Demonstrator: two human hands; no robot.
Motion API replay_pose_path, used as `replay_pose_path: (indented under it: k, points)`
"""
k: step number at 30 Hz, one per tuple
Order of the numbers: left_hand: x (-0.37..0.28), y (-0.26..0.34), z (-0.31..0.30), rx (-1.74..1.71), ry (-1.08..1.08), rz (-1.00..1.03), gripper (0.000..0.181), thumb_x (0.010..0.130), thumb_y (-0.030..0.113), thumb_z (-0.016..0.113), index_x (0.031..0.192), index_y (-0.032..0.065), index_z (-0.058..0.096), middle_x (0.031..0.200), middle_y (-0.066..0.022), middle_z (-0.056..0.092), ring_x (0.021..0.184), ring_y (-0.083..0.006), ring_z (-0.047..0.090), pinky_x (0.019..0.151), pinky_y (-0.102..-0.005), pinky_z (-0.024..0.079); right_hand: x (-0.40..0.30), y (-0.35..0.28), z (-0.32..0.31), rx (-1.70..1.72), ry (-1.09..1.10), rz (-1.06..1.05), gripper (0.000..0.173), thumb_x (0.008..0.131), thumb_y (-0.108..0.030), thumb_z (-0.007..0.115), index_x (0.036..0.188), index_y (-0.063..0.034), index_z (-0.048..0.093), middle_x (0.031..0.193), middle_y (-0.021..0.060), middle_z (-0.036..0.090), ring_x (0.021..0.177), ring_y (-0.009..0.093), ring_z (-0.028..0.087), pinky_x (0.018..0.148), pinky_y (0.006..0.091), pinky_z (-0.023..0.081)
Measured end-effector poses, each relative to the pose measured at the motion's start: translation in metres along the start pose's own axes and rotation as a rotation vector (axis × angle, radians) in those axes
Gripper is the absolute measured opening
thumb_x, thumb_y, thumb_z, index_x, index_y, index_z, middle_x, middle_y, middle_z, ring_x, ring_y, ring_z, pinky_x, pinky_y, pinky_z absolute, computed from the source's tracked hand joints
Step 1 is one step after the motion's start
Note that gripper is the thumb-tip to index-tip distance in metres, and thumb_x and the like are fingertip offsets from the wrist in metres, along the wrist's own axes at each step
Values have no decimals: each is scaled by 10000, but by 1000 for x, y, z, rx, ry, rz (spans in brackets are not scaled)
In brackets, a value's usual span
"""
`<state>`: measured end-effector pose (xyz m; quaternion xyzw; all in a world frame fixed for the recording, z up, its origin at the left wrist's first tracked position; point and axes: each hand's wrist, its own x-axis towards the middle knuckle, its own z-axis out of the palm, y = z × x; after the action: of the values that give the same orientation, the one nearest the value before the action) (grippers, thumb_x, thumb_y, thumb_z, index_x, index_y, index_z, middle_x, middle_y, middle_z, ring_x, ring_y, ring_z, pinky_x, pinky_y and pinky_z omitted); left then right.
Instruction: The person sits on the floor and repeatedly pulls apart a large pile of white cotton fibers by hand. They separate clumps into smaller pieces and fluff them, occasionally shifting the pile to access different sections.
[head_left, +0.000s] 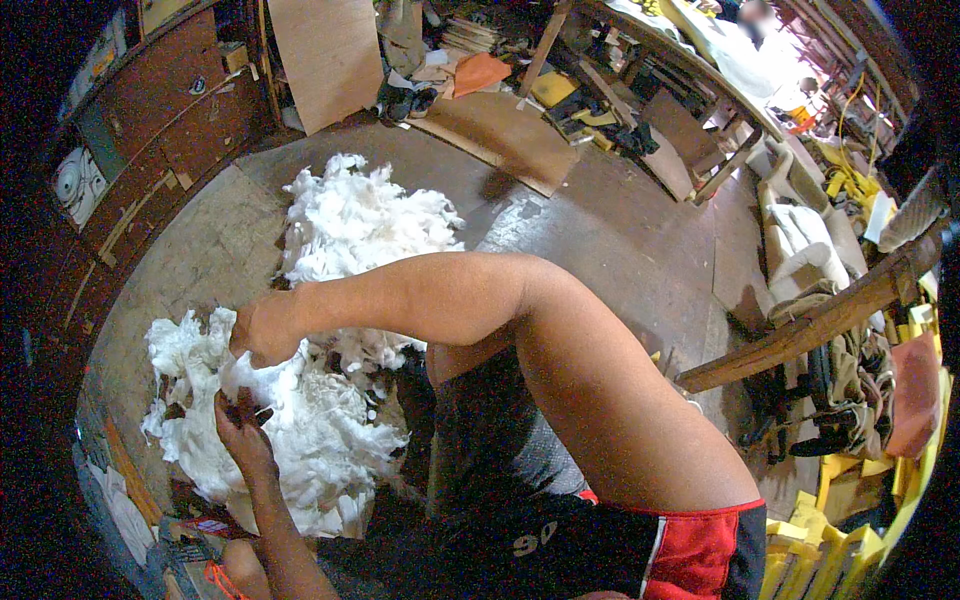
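Observation:
White fluffy fibre stuffing (322, 442) lies in a loose heap on the floor before me. My right hand (266, 330) reaches across from the right and is closed on a tuft at the heap's upper left. Just below it, my left hand (247, 442) comes up from the bottom edge, its fingers pinching the same tuft. A thin stretch of fibre spans between the hands. Some fingertips are hidden in the fluff. A second mound of white fibre (367, 217) sits beyond my right forearm, which hides whether the two heaps join.
A wooden drawer cabinet (172, 127) curves along the left. A plywood sheet (326, 64) leans at the back, another board (502, 142) lies near a cluttered workbench. To the right are a wooden beam (810, 322), cushions (810, 247) and yellow foam pieces (817, 547).

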<state>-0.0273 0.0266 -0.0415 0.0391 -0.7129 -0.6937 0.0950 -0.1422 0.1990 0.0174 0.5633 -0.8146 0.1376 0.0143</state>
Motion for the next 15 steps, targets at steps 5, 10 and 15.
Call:
replay_pose_path:
  k: [5, 10, 15]
  points:
    - [4, -14, -3, -45, -35, -24, 374, 903, 214, 573, 1186, -4, 465, 1057, -76, 538, 825, -151, 545, 586, -264, 506, 1, 11, 18, -8, 155, -55, 345, 772, -256, 560, 1027, -30, 607, 996, 169, 627, 962, 349, 579, 839, 433, 461]
    - [3, -18, -6, -126, 53, -86, 477, 886, 137, 582, 1300, 20, 377, 1067, -77, 542, 841, -151, 561, 575, -279, 505, 0, -14, -11, 4, 16, 68, 282, 734, -208, 568, 953, -34, 607, 854, 193, 635, 821, 379, 604, 753, 465, 476]
    - [4, -18, 0, -229, 20, -33, 484, 875, 130, 597, 1302, 45, 384, 1015, -74, 554, 710, -147, 575, 533, -267, 495, -2, -11, -2, 108, 104, 24, 357, 734, -185, 561, 1065, -58, 593, 925, 197, 629, 877, 378, 591, 777, 461, 473]
